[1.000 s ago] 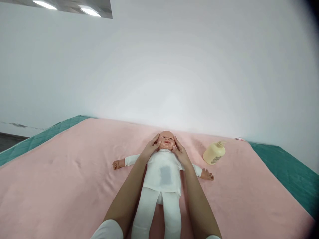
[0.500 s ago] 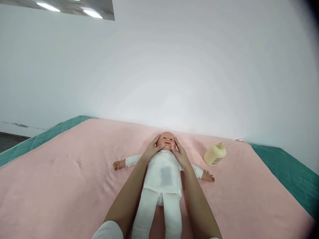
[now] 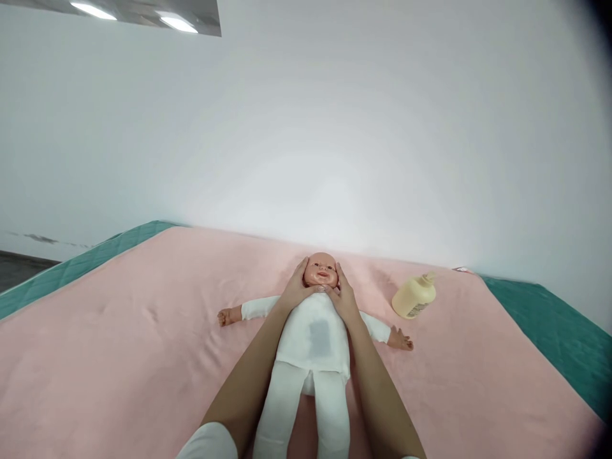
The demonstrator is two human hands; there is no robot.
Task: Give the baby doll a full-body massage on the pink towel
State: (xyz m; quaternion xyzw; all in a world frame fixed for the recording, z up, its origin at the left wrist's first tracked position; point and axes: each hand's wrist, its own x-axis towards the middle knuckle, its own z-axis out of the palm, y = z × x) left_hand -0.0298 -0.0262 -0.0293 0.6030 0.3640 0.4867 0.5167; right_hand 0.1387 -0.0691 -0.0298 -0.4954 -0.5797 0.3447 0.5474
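Note:
A baby doll [image 3: 310,354] with a cloth body lies on its back on the pink sheet [image 3: 143,357], arms spread out to the sides and legs toward me. My left hand [image 3: 296,288] cups the left side of the doll's head [image 3: 321,269], fingers along its cheek and ear, thumb under the chin. On the opposite side my right hand [image 3: 345,296] mirrors this, its thumb meeting the left one below the chin. A grey-blue patch [image 3: 320,338] shows on the doll's chest. Parts of its upper arms are hidden behind my hands and forearms.
A pale yellow pump bottle [image 3: 414,297] stands on the sheet to the right of the doll. Green quilted padding [image 3: 549,331] shows past the sheet's edges on both sides. A white wall [image 3: 325,127] rises directly behind the bed.
Both thumbs have slid from the doll's cheeks down to under its chin, coming together there. The fingers stay at the sides of the head. Doll and bottle keep their places.

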